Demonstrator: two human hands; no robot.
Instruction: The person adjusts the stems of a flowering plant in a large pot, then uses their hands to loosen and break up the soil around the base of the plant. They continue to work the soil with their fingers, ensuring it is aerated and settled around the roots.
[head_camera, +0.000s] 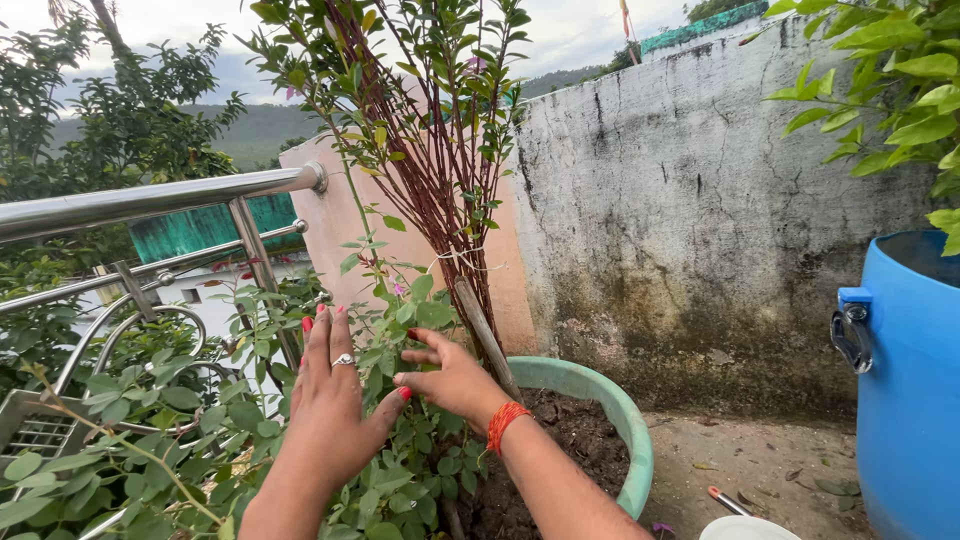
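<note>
My left hand (335, 400) is spread flat with fingers apart, pressing against green leafy branches (190, 440) beside a steel railing. It wears a ring and red nail polish. My right hand (448, 380), with a red thread band at the wrist, reaches into the foliage at the base of a shrub with reddish stems (445, 170); its fingers curl among the leaves, and whether they pinch one is unclear. The shrub grows from dark soil in a round green pot (610, 400). A wooden stake (485, 335) leans against the stems, tied with string.
A steel railing (150, 200) runs along the left. A weathered grey wall (700, 200) stands behind the pot. A blue plastic drum (905, 400) sits at right. A white container rim (745, 528) and a small tool handle (728, 500) lie on the concrete floor.
</note>
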